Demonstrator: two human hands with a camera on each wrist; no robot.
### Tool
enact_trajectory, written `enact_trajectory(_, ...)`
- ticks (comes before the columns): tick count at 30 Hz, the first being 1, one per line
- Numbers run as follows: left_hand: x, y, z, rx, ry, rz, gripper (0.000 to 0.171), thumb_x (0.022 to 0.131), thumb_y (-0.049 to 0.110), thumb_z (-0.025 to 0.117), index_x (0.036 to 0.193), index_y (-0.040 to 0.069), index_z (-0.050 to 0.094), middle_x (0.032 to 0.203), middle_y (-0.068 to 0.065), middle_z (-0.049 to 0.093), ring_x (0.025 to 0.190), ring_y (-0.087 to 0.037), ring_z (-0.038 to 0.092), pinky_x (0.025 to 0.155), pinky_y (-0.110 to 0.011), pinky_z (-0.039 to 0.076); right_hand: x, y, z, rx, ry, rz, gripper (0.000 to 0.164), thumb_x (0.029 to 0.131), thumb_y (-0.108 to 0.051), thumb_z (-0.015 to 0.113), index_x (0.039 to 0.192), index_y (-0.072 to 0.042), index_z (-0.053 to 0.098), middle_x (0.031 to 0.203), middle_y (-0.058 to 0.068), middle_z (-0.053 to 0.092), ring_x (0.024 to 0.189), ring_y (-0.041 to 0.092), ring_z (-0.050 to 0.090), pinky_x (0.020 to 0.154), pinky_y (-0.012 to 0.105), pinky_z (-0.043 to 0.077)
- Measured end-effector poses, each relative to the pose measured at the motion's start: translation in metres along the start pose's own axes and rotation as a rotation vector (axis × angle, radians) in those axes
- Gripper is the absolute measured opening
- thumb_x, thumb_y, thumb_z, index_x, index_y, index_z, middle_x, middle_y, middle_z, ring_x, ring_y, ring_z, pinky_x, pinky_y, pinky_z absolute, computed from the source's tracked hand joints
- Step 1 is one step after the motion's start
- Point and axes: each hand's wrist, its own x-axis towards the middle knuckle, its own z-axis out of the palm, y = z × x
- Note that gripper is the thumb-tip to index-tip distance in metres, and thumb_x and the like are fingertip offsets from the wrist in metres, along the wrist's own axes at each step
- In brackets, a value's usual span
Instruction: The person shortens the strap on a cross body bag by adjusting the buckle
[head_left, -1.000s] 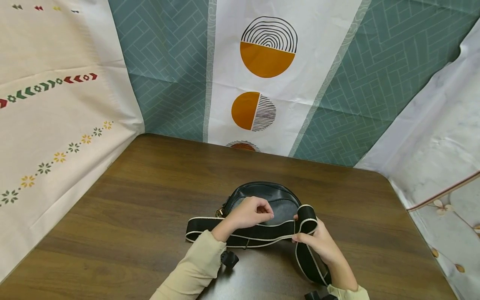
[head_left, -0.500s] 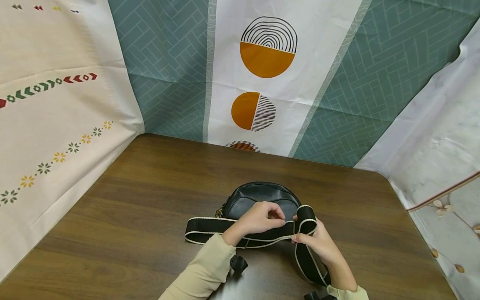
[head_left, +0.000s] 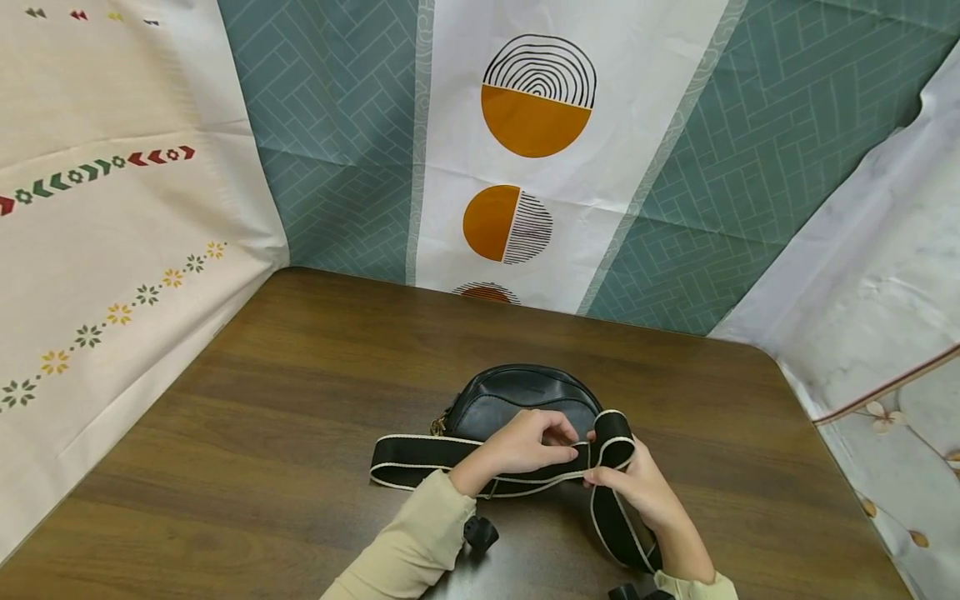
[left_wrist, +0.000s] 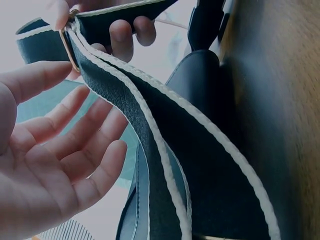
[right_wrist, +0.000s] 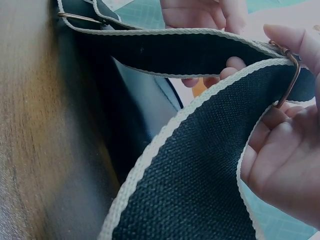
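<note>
Strap (right_wrist: pixel 195 145) pinched by right hand (head_left: pixel 649 486); left hand (head_left: pixel 527 445), fingers loose, has shifted rightward towards it

Sightlines blocked!

The black bag (head_left: pixel 540 386) has its lower front masked by strap (head_left: pixel 423 452) and left hand (head_left: pixel 521 443)! Right hand (head_left: pixel 643 485): most fingers hidden behind the strap. Sleeve (head_left: pixel 412 533), sliced by the bottom edge!

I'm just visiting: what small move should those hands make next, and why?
Probably the left hand should pinch the black strap beside the metal loop. The right hand grips the strap at that loop, while the left hand is close by and seems to hold nothing, so a pinch there might let the strap be drawn through.
</note>
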Motion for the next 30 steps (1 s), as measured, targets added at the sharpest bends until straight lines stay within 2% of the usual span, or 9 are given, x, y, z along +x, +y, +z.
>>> enact_trajectory(11,-0.004,-0.004,-0.002,-0.037,0.001,0.001,0.009,0.081,0.01,0.065,0.089,0.006,0.064,0.076,0.007,0.058,0.069,-0.002,0.052,0.064,-0.017,0.043,-0.001,0.002,0.001,0.031,-0.004,-0.004,0.041,0.074,0.012,0.055,0.108,0.021,0.035,0.085,0.014,0.053,0.062,0.019,0.059,0.059,0.035,0.05)
enact_trajectory(16,-0.006,-0.007,-0.004,-0.05,-0.001,-0.001,0.01,0.081,0.01,0.065,0.09,0.006,0.064,0.077,0.007,0.057,0.071,-0.003,0.052,0.065,-0.018,0.043,-0.001,0.003,0.001,0.044,-0.005,-0.006,0.038,0.074,0.013,0.055,0.107,0.019,0.037,0.084,0.018,0.053,0.062,0.019,0.059,0.06,0.035,0.05)
enact_trajectory(22,-0.008,-0.009,-0.007,-0.05,0.001,0.03,0.01,0.08,0.01,0.065,0.089,0.006,0.064,0.073,0.008,0.055,0.066,-0.003,0.049,0.062,-0.018,0.042,-0.001,0.003,0.001,0.059,-0.009,-0.012,0.036,0.073,0.013,0.055,0.106,0.016,0.04,0.086,0.018,0.053,0.063,0.018,0.059,0.06,0.033,0.05)
enact_trajectory(25,-0.008,-0.012,-0.009,-0.118,-0.016,0.037,0.011,0.081,0.009,0.064,0.091,0.003,0.063,0.071,0.006,0.053,0.063,-0.004,0.048,0.059,-0.018,0.04,-0.001,0.004,0.0,0.079,-0.021,-0.032,0.034,0.074,0.014,0.054,0.106,0.007,0.046,0.087,0.015,0.054,0.063,0.017,0.059,0.06,0.031,0.05)
enact_trajectory(28,-0.009,-0.015,-0.01,-0.26,-0.05,0.018,0.016,0.083,0.006,0.061,0.098,0.0,0.062,0.071,0.001,0.057,0.059,-0.005,0.049,0.055,-0.018,0.04,-0.001,0.005,-0.001,0.099,-0.04,-0.073,0.035,0.075,0.015,0.054,0.106,-0.002,0.051,0.085,0.009,0.057,0.063,0.016,0.059,0.06,0.029,0.05)
enact_trajectory(30,-0.01,-0.017,-0.011,-0.347,-0.065,-0.014,0.02,0.084,0.005,0.059,0.103,0.0,0.061,0.072,-0.002,0.061,0.052,-0.007,0.047,0.048,-0.02,0.038,0.0,0.006,-0.002,0.104,-0.05,-0.098,0.038,0.076,0.015,0.055,0.107,-0.007,0.053,0.084,0.005,0.058,0.063,0.014,0.059,0.06,0.028,0.05)
